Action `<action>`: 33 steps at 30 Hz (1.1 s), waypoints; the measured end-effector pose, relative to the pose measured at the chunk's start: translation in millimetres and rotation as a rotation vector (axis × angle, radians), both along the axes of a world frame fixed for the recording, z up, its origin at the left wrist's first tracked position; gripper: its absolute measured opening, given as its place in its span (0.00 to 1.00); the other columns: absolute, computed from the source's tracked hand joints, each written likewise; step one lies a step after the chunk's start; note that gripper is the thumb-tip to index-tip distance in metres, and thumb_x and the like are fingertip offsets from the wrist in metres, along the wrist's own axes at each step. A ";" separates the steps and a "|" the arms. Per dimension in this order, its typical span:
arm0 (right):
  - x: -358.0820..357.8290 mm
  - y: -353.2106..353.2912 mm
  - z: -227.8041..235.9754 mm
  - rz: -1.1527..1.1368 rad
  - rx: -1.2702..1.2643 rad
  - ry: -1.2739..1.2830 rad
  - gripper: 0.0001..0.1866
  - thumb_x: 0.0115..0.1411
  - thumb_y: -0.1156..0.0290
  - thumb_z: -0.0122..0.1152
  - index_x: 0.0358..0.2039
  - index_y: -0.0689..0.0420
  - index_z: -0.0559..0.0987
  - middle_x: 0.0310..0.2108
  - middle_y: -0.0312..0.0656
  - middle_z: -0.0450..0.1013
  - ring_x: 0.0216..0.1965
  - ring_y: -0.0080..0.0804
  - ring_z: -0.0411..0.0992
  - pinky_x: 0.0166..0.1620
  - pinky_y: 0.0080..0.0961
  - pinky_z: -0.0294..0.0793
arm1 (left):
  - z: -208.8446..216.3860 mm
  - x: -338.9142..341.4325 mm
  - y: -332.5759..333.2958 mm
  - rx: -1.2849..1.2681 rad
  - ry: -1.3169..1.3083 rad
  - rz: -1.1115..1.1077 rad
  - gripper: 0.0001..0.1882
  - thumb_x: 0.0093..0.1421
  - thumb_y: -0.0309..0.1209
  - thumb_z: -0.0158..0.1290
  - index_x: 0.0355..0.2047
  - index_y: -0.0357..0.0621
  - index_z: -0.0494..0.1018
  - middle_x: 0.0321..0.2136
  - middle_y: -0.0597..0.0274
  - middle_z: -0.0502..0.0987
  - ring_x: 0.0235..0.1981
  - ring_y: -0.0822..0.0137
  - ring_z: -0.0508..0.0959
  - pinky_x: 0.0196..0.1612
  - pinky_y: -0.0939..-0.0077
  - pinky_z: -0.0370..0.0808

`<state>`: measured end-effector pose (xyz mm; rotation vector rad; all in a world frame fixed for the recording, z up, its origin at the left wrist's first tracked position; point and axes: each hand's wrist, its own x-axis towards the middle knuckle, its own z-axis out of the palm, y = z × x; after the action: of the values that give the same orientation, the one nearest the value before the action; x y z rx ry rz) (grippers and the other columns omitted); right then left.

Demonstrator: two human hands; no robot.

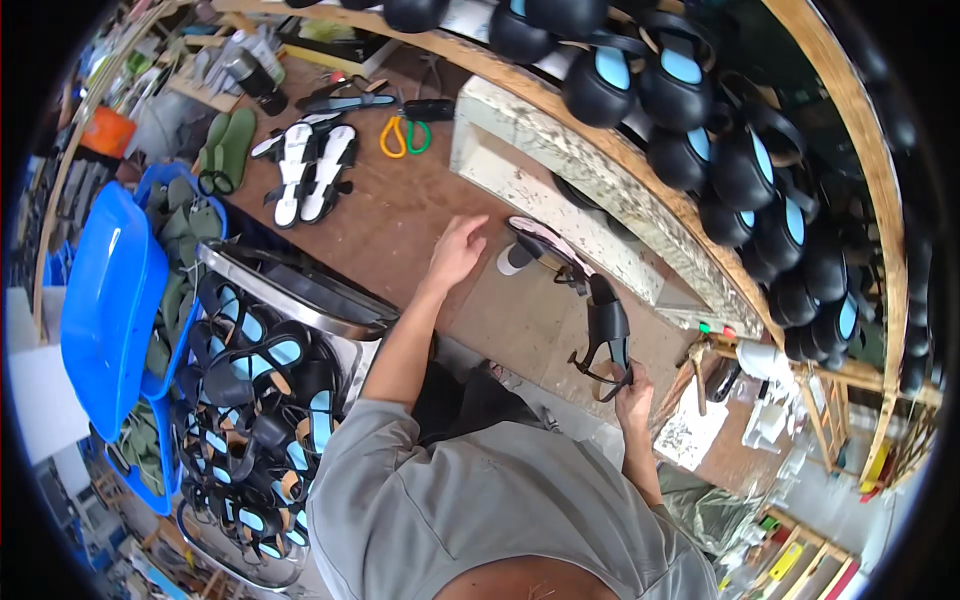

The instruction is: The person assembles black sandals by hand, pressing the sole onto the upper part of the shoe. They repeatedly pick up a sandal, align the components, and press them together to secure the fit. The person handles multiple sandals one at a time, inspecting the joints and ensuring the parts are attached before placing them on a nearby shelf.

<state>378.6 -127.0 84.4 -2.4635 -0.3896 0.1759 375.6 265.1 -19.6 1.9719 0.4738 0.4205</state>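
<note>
My right hand (635,398) grips the heel end of a black sandal (607,322) with a pale blue patch and a thin ankle strap, over the worktable. Past it lies another sandal (548,240), its pinkish sole side showing; whether it touches the first one I cannot tell. My left hand (460,252) is empty, fingers stretched toward that sandal's tip but apart from it. Close to that tip is a small white and grey piece (517,258), partly covered.
Racks of black shoes (680,90) hang above a worn white shelf (560,180). White-soled sandals (326,178), green shoes (233,145) and scissors (405,136) lie on the brown table (380,200). At left stand a metal-rimmed basin of sandals (300,318) and blue tubs (115,280).
</note>
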 end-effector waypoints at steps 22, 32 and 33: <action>149.7 73.1 -73.4 0.446 -0.152 -0.251 0.22 0.46 0.82 0.52 0.44 0.51 0.77 0.39 0.41 0.75 0.41 0.43 0.73 0.44 0.34 0.74 | 54.7 -161.3 -17.0 -0.723 -0.350 0.176 0.19 0.54 0.33 0.56 0.41 0.31 0.75 0.34 0.62 0.75 0.38 0.70 0.74 0.45 0.78 0.68; 157.8 90.3 -95.3 0.575 -0.337 -0.375 0.28 0.51 0.73 0.60 0.54 0.52 0.69 0.47 0.48 0.69 0.48 0.49 0.70 0.50 0.38 0.71 | -63.6 -168.5 -109.1 -1.038 -0.211 -0.288 0.11 0.57 0.28 0.53 0.37 0.33 0.77 0.27 0.67 0.71 0.32 0.75 0.70 0.38 0.83 0.65; 155.8 85.2 -96.5 0.545 -0.337 -0.402 0.29 0.50 0.72 0.61 0.55 0.52 0.68 0.48 0.48 0.69 0.48 0.49 0.69 0.50 0.38 0.71 | -69.6 -175.6 -113.6 -1.064 -0.211 -0.304 0.11 0.58 0.28 0.53 0.37 0.33 0.77 0.27 0.67 0.70 0.32 0.76 0.70 0.38 0.83 0.64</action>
<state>534.4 -41.8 -12.1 -2.6561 -1.2975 -0.0391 200.1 151.5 -89.2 0.9270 0.1773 0.1179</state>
